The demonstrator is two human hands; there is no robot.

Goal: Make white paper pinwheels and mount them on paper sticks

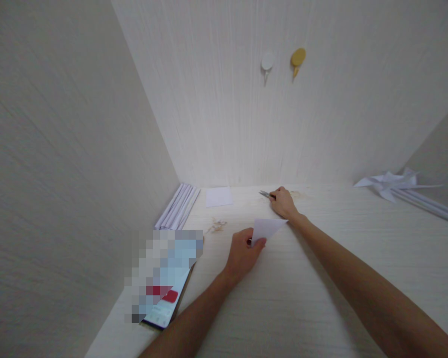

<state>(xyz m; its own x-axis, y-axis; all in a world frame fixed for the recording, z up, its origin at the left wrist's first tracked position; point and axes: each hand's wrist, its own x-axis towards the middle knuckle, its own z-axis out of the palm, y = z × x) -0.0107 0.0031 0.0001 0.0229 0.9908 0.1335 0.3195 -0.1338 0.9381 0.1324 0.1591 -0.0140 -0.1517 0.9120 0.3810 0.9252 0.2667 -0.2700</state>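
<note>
Pale wood desk [321, 298]: our left hand [242, 253] pinches a folded paper triangle [268, 228] mid-desk, right hand [282, 202] closes around scissors [265, 194] (blades poking out) near the back edge.

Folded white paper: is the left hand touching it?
Touching. Head view shows the left hand pinching the folded white paper between thumb and fingers.

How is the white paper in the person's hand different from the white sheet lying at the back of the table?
The folded paper is pinched in the left hand and raised; the square sheet lies flat, untouched. The folded paper looks triangular with a pointed tip; the square sheet has four corners. Both are plain white.
</note>
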